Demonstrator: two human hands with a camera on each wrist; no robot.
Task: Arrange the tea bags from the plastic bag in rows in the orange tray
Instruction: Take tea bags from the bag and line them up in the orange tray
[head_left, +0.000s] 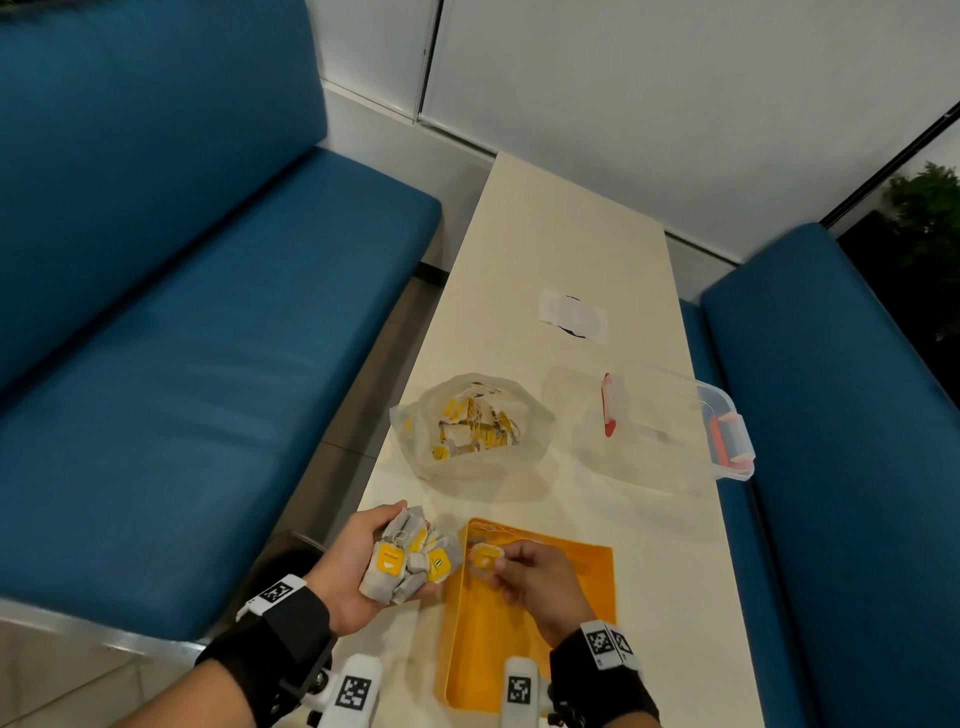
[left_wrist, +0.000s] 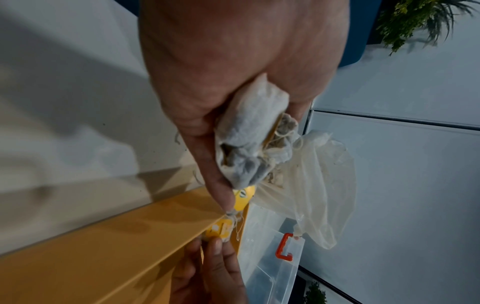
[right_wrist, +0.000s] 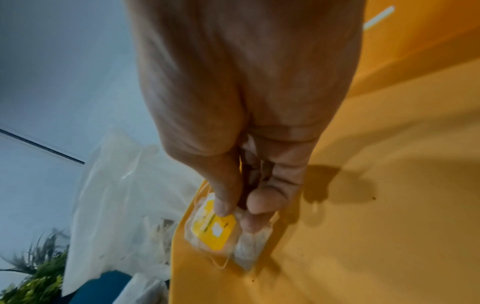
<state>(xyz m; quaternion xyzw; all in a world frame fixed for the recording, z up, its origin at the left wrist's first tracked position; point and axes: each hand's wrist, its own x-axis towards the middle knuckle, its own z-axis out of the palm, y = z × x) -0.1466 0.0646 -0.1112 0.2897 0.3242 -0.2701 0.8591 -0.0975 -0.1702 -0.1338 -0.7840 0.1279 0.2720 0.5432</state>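
My left hand (head_left: 363, 561) cups a bunch of tea bags (head_left: 410, 558) with yellow tags, just left of the orange tray (head_left: 582, 582). The left wrist view shows the bunch of tea bags (left_wrist: 249, 131) gripped in my palm. My right hand (head_left: 524, 577) pinches a single tea bag (head_left: 485, 558) over the tray's far left corner. In the right wrist view thumb and fingers pinch this single tea bag (right_wrist: 215, 230) above the orange tray (right_wrist: 376, 205). The open plastic bag (head_left: 467, 426) with several more tea bags lies on the table beyond the tray.
A clear plastic box (head_left: 670, 421) with red clips stands right of the bag. A white paper piece (head_left: 574, 316) lies farther back on the cream table (head_left: 561, 234). Blue bench seats (head_left: 182, 364) flank the table on both sides.
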